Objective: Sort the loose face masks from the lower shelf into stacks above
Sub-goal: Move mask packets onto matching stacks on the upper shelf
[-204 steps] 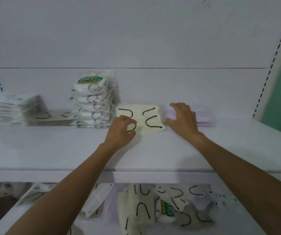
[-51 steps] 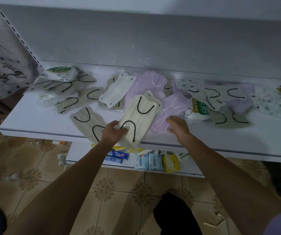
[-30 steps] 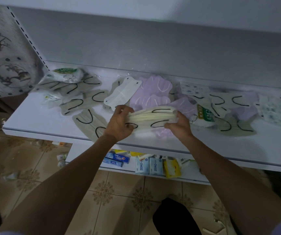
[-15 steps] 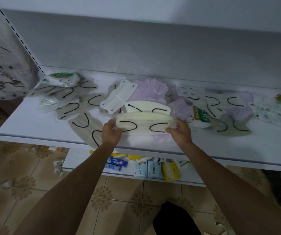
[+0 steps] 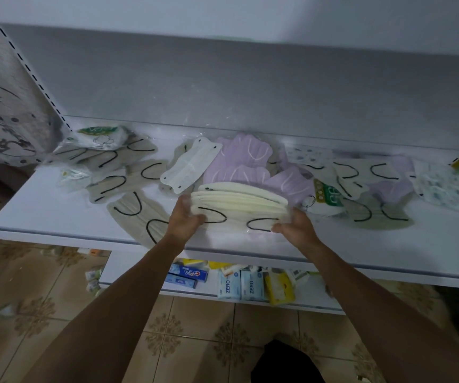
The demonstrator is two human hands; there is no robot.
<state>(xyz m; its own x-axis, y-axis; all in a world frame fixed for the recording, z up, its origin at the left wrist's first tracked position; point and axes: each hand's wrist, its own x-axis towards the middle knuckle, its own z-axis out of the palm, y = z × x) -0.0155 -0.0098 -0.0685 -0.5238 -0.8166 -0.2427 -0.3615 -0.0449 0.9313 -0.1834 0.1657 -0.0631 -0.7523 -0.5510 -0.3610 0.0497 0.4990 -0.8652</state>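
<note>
- Now: the left hand (image 5: 185, 219) grips the left end of a bundle of cream masks (image 5: 239, 208), its fingers curled round the edge. The right hand (image 5: 296, 225) pinches the right end.
- The bundle is several cream masks with black ear loops, packed face to face. It is held between both hands over the front of the lower shelf (image 5: 57, 211). I cannot tell whether its underside touches the shelf.
- Just behind the bundle lie purple masks (image 5: 246, 153). A white mask (image 5: 192, 167) lies slantwise against their left side.
- Left of the hands lie grey-beige masks (image 5: 137, 208) with black loops. One overhangs the front lip beside the left wrist.
- A green-labelled pack (image 5: 98, 136) sits at the rear left. At far right, patterned masks (image 5: 441, 186) overlap loosely.
- The room has a grey back panel (image 5: 222, 87) and a bottom shelf (image 5: 319, 299) carrying a toothpaste box (image 5: 188, 272) and ZERO packs (image 5: 240, 286). The floor tiles (image 5: 57, 299) are brown and patterned.
- The number of masks in the bundle is unclear. The frame edge cuts off the rightmost masks.
</note>
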